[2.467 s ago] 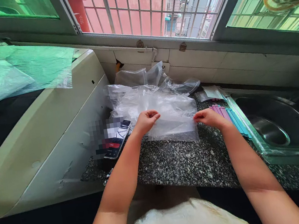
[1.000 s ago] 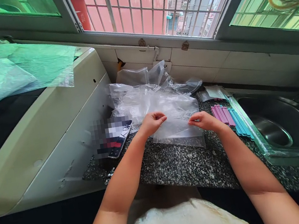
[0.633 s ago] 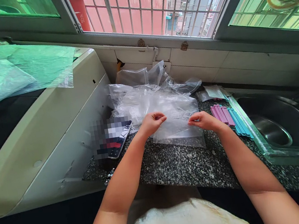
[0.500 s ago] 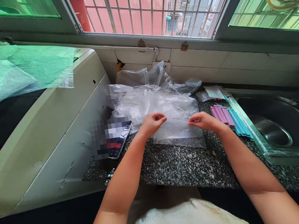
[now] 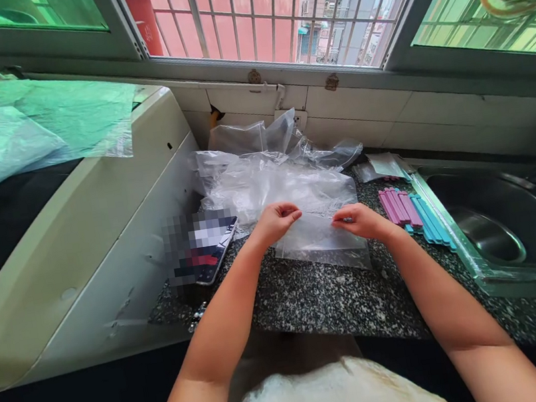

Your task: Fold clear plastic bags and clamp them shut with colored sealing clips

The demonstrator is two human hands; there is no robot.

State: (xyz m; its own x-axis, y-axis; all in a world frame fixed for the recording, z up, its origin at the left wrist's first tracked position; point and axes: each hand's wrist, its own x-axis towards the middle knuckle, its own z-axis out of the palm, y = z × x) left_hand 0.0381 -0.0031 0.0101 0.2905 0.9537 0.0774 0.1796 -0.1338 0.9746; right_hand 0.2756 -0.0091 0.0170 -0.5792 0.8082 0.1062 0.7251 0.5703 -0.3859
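Pinched fingers of my left hand [image 5: 277, 220] hold the upper left edge of a clear plastic bag [image 5: 323, 250]. My right hand [image 5: 357, 220] pinches the same bag's edge from the other side, a short gap away. The bag lies low over the speckled counter [image 5: 308, 302], its lower part flat. Right behind both hands spreads a heap of crumpled clear plastic bags [image 5: 264, 174]. Pink sealing clips [image 5: 400, 207] and blue sealing clips [image 5: 431, 220] lie side by side, right of my right hand.
A phone [image 5: 212, 246], partly blurred out, leans left of my left arm. The metal sink [image 5: 517, 217] takes up the right side. Small flat packets [image 5: 383, 165] lie by its back corner. At left stands a cream appliance [image 5: 115, 224] with plastic sheets [image 5: 78, 115] on top.
My right hand has shifted slightly left, closer to my left hand. My left hand is nearly still, and the bag stays over the same spot.
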